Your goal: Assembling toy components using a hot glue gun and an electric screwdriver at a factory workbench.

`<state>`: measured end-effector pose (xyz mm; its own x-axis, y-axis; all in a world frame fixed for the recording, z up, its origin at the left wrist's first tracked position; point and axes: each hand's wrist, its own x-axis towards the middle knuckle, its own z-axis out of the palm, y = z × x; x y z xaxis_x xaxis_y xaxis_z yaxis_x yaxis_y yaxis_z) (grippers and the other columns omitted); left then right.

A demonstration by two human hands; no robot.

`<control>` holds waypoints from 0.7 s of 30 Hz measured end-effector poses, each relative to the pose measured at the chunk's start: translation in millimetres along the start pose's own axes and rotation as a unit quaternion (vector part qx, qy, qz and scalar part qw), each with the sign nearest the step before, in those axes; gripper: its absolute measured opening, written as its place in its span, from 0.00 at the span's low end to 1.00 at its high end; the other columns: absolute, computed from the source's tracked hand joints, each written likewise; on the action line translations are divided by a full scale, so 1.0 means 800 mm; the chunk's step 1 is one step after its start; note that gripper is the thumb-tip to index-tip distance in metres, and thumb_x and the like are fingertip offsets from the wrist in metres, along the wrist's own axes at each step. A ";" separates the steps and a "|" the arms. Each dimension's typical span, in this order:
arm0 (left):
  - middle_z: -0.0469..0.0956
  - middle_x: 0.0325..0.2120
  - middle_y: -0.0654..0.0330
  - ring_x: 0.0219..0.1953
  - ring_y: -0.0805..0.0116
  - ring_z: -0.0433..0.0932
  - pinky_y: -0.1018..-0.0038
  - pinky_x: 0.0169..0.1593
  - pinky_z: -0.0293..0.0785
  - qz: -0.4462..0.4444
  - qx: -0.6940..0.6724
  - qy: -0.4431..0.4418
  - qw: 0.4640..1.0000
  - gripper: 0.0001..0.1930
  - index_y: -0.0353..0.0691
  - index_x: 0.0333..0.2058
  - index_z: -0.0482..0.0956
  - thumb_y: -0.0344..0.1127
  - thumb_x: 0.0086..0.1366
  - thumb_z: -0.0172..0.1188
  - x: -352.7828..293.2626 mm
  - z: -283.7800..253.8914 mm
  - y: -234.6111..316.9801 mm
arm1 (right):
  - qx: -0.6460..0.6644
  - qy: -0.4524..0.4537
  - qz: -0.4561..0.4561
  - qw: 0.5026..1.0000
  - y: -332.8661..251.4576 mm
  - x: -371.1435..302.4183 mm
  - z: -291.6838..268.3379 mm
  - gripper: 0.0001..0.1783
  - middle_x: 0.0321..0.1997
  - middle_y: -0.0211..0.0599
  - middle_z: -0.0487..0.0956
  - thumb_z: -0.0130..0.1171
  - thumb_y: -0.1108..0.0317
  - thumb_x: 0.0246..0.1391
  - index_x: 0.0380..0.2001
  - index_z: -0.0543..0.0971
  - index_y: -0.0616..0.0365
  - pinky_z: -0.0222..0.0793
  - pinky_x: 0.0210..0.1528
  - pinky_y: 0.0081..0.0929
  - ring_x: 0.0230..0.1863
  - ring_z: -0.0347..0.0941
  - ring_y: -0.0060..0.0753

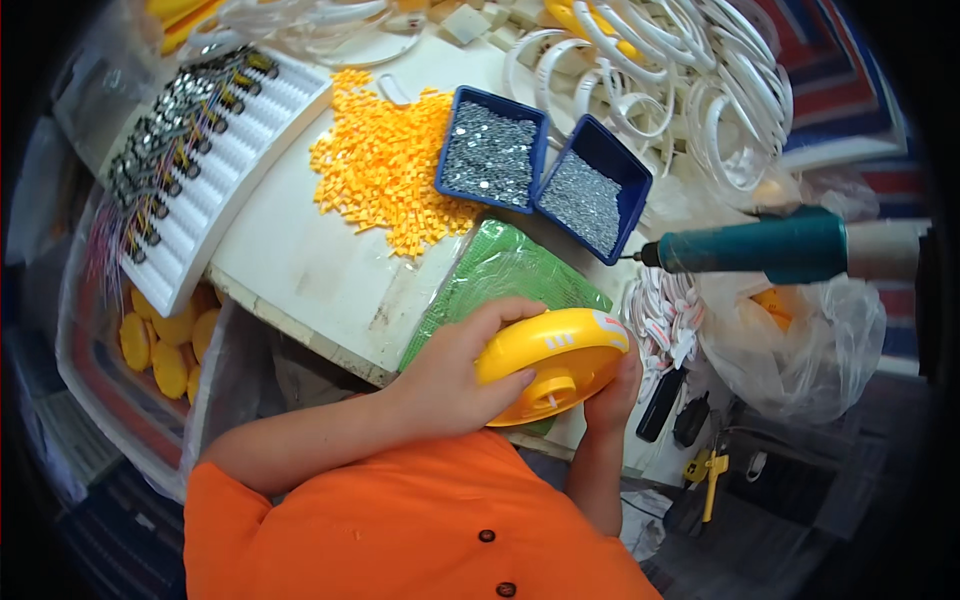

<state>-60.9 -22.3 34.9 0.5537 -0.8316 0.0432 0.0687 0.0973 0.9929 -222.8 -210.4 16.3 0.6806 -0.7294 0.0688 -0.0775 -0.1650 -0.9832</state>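
Note:
Between my two hands, close to my body, is a round yellow plastic housing (560, 345), tilted, with a raised round hub and white marks on its rim. My left hand (460, 370) grips its left side, thumb over the lower part. My right hand (612, 390) holds its right edge, its fingers mostly hidden behind the part. Beneath the housing lies a green mat (490, 265) under clear plastic. Just beyond the mat stand two blue trays, one with larger screws (490, 150) and one with smaller screws (582, 200).
Small yellow pieces (390, 160) are heaped left of the trays. A teal electric screwdriver (760, 248) points in from the right. White rings (640, 70) pile at the back. A white foam tray (230, 170) holds wired parts above a bin of yellow discs (165, 345).

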 end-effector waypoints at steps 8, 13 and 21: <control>0.80 0.52 0.49 0.52 0.58 0.82 0.68 0.56 0.77 0.053 0.051 -0.068 0.995 0.30 0.36 0.60 0.73 0.37 0.60 0.71 -0.001 -0.028 0.017 | -0.014 -0.002 -0.040 0.999 -0.041 -0.016 0.012 0.45 0.39 0.40 0.83 0.63 0.28 0.53 0.43 0.80 0.69 0.76 0.45 0.28 0.40 0.81 0.29; 0.84 0.45 0.46 0.44 0.54 0.86 0.68 0.49 0.80 0.117 0.137 -0.044 0.983 0.28 0.33 0.55 0.79 0.44 0.61 0.72 -0.005 -0.044 0.015 | -0.082 -0.060 -0.117 0.988 -0.058 -0.015 0.017 0.43 0.35 0.42 0.83 0.58 0.28 0.56 0.42 0.80 0.68 0.77 0.40 0.28 0.35 0.82 0.32; 0.80 0.51 0.48 0.51 0.49 0.80 0.60 0.52 0.75 0.150 0.265 -0.211 0.929 0.37 0.39 0.63 0.69 0.49 0.60 0.71 0.062 -0.072 0.061 | -0.200 -0.092 -0.226 0.949 -0.069 0.010 -0.015 0.38 0.42 0.46 0.84 0.62 0.33 0.56 0.46 0.79 0.63 0.77 0.43 0.38 0.39 0.83 0.50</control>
<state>17.5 -27.4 79.2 0.1005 -0.9617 0.2552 -0.5171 0.1687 0.8392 -221.6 -215.3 73.3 0.8228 -0.4020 0.4017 0.0072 -0.6995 -0.7146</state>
